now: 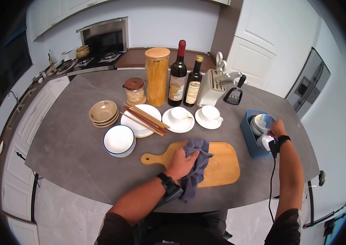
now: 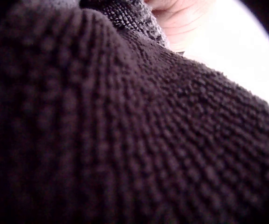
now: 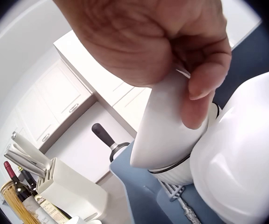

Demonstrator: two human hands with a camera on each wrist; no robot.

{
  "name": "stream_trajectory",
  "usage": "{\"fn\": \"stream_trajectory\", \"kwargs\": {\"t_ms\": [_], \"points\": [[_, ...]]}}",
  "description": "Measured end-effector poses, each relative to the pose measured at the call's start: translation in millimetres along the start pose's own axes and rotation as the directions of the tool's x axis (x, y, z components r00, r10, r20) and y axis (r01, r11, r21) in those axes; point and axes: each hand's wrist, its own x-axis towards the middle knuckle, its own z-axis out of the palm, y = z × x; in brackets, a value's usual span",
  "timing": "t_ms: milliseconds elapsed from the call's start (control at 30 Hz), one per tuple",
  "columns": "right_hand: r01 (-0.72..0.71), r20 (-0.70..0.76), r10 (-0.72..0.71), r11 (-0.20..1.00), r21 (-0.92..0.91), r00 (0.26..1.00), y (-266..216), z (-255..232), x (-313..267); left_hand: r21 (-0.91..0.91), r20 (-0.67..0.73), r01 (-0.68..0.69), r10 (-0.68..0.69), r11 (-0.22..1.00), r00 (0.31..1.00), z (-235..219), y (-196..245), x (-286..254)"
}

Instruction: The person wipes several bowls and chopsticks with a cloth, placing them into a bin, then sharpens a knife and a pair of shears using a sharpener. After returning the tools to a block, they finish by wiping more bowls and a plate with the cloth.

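the left hand [image 1: 182, 162] is gripping a bunched grey-purple cloth [image 1: 193, 179], its fingers curling into the fabric, and the cloth is lying across the middle of a wooden board [image 1: 226, 165] at the near side of the grey table [image 1: 79, 163]. the right hand [image 1: 278, 128] is pinching a white bowl [image 3: 164, 128] between thumb and fingers at the right of the table; the bowl is tilting over a blue bin [image 1: 249, 141]. beneath it a dark-rimmed bowl [image 3: 176, 172] is sitting in the bin, with a fork [image 3: 174, 191] showing beside it and more white dishware [image 3: 242, 154] nearby.

left of the board, blue-rimmed bowls [image 1: 118, 139] and brown bowls [image 1: 102, 110] are standing in stacks, and wooden sticks [image 1: 150, 118] are resting across white plates [image 1: 129, 123]. two cups on saucers are standing farther right. behind them a pasta jar [image 1: 156, 79], two bottles and a knife block [image 1: 211, 90] are standing upright.
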Motion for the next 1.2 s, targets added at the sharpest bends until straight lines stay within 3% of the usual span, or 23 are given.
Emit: {"fn": "stream_trajectory", "kwargs": {"t_ms": [200,300,400,467,667,767,833,867,933,1033,1067,1133,1200], "points": [[-0.009,0.032,0.012,0.996,-0.083,0.999,17.9,8.8,27.5,-0.01,-0.004,0.015,-0.015,1.0,1.0,-0.6,2.1,-1.5],[0.026,0.046,-0.015,0.971,-0.237,0.999,23.9,12.3,44.4,-0.038,0.006,0.021,-0.02,0.999,1.0,0.0,2.1,-0.5],[0.094,0.065,-0.077,0.94,-0.329,0.995,28.7,18.5,52.4,-0.034,0.002,0.017,-0.017,0.999,1.0,0.1,-0.7,-1.0],[0.159,-0.005,-0.174,0.913,-0.376,0.985,25.7,20.5,47.2,-0.028,0.026,0.047,-0.046,0.999,0.999,0.0,-3.7,-0.4],[0.089,0.005,-0.098,0.875,-0.475,0.995,-2.1,10.8,21.1,0.012,0.011,0.012,-0.012,1.0,1.0,-2.0,3.4,-0.2],[0.153,-0.002,-0.19,0.795,-0.586,0.982,-9.2,8.6,8.2,0.017,0.006,0.016,-0.016,1.0,1.0,-2.8,8.8,-1.6],[0.211,0.042,-0.273,0.628,-0.749,0.961,-19.8,6.8,3.7,-0.002,0.011,0.022,-0.022,1.0,1.0,-3.0,9.5,-1.0],[0.206,0.042,-0.266,0.627,-0.752,0.963,-24.3,5.9,1.4,-0.001,0.006,0.009,-0.009,1.0,1.0,-2.9,8.7,-0.9],[0.404,0.231,-0.404,0.425,-0.81,0.885,-32.3,2.3,-5.4,-0.007,0.016,0.002,-0.002,1.0,1.0,-1.9,6.5,0.2],[0.456,0.311,-0.397,0.355,-0.816,0.864,-52.3,-3.6,-28.5,0.012,0.018,-0.001,0.001,1.0,1.0,-1.2,-0.3,0.2],[0.441,0.3,-0.385,0.361,-0.822,0.873,-53.3,-4.6,-28.3,0.006,0.035,0.001,-0.001,1.0,0.999,-0.2,-1.6,0.4],[0.598,0.507,-0.324,0.523,-0.607,0.798,-53.3,-4.5,-29.7,-0.024,0.013,0.013,-0.012,1.0,1.0,1.1,-2.0,0.6],[0.619,0.557,-0.31,0.572,-0.539,0.771,-48.1,-1.2,-36.9,-0.016,0.009,0.004,-0.004,1.0,1.0,1.3,0.6,0.2]]}}
